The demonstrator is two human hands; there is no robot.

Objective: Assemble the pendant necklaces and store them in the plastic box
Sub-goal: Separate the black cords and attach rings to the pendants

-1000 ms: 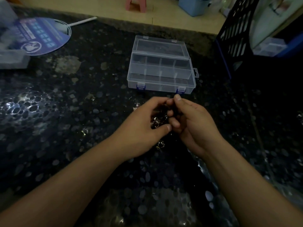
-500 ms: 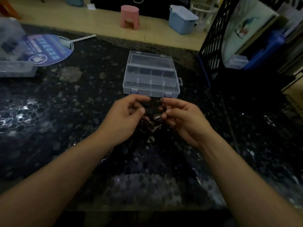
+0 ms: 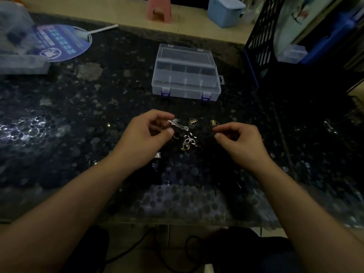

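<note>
A clear plastic box (image 3: 186, 89) with blue latches stands shut on the dark speckled counter, beyond my hands. Several small pendants lie loose in front of it: a gold one (image 3: 193, 121), another gold one (image 3: 213, 123) and a silver cluster (image 3: 189, 141). My left hand (image 3: 146, 137) is curled, and a long silver pendant (image 3: 178, 125) sticks out between its forefinger and thumb. My right hand (image 3: 239, 143) hovers just right of the pendants with curled fingers, thumb and forefinger tips close together and nothing visible between them.
A round blue hand fan (image 3: 63, 43) and a blurred translucent container (image 3: 18, 50) sit at the far left. A black mesh rack (image 3: 262, 36) stands at the far right. The counter's front edge (image 3: 177, 223) is close to my body.
My hands were pressed together around a bunch of pendants; they have drawn apart. The pendants now lie spread on the counter, and the left hand keeps the silver one.
</note>
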